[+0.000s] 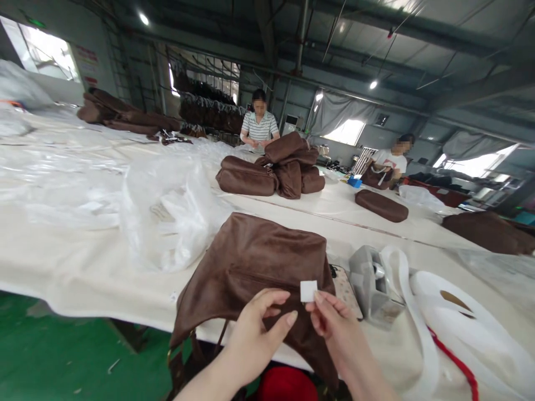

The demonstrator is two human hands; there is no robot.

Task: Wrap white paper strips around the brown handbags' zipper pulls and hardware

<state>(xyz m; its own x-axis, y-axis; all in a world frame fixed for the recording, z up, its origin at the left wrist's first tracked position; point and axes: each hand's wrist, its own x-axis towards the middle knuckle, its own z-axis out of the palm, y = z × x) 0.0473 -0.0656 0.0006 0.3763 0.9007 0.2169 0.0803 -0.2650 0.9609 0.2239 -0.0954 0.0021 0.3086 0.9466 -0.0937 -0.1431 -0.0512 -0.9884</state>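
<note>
A brown leather bag (267, 245) lies in front of me at the table's near edge, its straps hanging over the side. Above its right part, my right hand (334, 320) pinches a small white square piece (309, 291) between thumb and fingertips; whether it is paper or a sticker I cannot tell. My left hand (261, 323) is over the bag's front, thumb and fingers apart with nothing between them. Just right of the bag lies a phone in a patterned case (348, 289), partly covered by the bag.
A grey tape dispenser (374, 287) and a large roll of white tape (455, 312) stand at the right. Crumpled clear plastic (167, 217) lies at the left. Stacked brown bags (251, 177) are farther back. Two people (259, 123) work across the table.
</note>
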